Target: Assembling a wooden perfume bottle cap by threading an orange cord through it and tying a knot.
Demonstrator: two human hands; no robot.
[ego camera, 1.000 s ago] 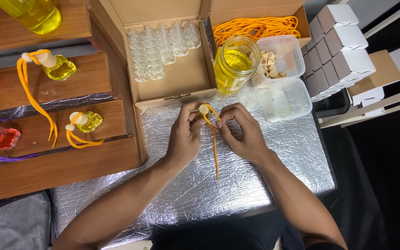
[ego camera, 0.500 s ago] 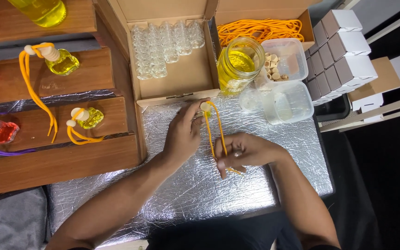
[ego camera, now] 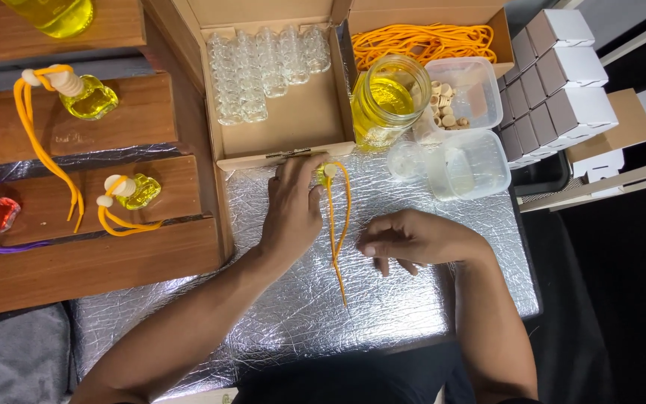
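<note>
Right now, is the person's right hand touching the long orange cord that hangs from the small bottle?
Apart. The head view shows bare silver foil between the right hand and the orange cord; only the left hand holds the small bottle.

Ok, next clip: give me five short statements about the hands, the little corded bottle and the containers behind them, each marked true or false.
1. The left hand holds a small bottle with an orange cord on the foil-covered table. True.
2. The right hand grips the cord. False: it rests on the foil beside the cord, apart from it.
3. The glass jar holds yellow liquid. True.
4. The open cardboard box holds red bottles. False: it holds clear empty ones.
5. The white boxes sit left of the hands. False: they stand at the right.
</note>
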